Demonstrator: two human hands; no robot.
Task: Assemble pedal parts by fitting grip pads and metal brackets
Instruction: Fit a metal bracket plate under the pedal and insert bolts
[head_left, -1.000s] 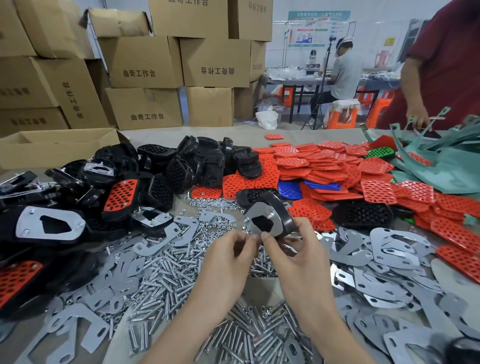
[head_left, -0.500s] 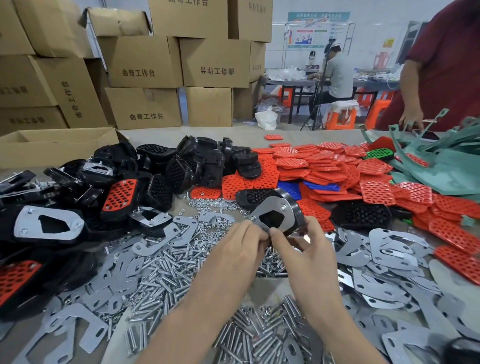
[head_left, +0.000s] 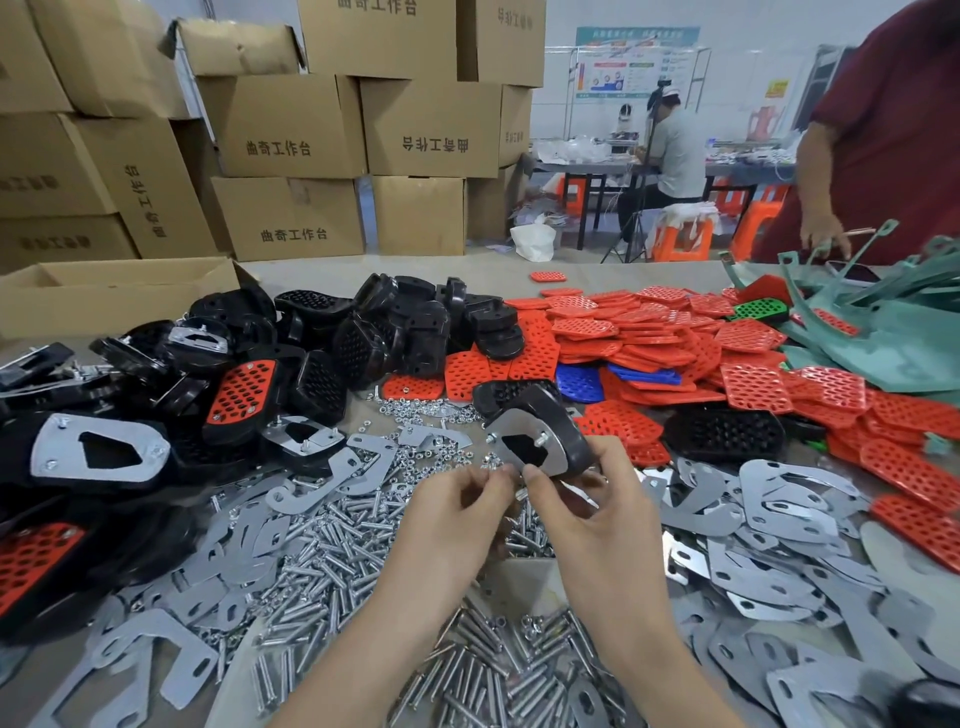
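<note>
Head view, right hand (head_left: 587, 514) grips pedal (head_left: 566, 434), left hand (head_left: 460, 506) beside bracket (head_left: 506, 434)

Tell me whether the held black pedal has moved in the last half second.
Yes. The pedal has shifted slightly left, away from the black holed pad lying to its right, which stayed put.

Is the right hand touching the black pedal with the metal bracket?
Touching. The head view shows the right hand gripping the black pedal at its lower edge.
</note>
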